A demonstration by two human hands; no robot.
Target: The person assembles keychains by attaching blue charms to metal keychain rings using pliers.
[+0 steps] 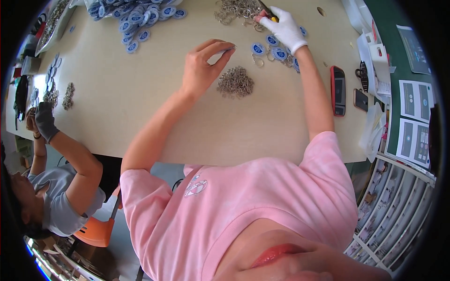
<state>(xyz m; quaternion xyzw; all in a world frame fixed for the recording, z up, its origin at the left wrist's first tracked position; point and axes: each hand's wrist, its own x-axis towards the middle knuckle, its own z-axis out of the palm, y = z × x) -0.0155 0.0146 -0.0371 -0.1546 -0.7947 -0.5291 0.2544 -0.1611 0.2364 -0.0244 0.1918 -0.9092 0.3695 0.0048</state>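
Note:
Above the middle of the table, my bare left hand [204,65] pinches a small metal piece [235,47] between thumb and fingertips; its exact shape is too small to make out. A white glove covers most of my right hand [285,32], which is closed around pliers [268,11] with dark jaws and a bit of yellow on the handle. The pliers reach over a heap of metal key rings [236,8]. Just below my right hand lie several round blue tags [279,53], some with rings. A pile of small metal links [236,82] sits below my left fingertips.
A big heap of blue tags [136,18] lies at the far left. Phones [337,91] and white containers [376,61] line the right edge. At left, a co-worker's gloved hand [45,121] works beside smaller piles of tags and metal parts [68,96].

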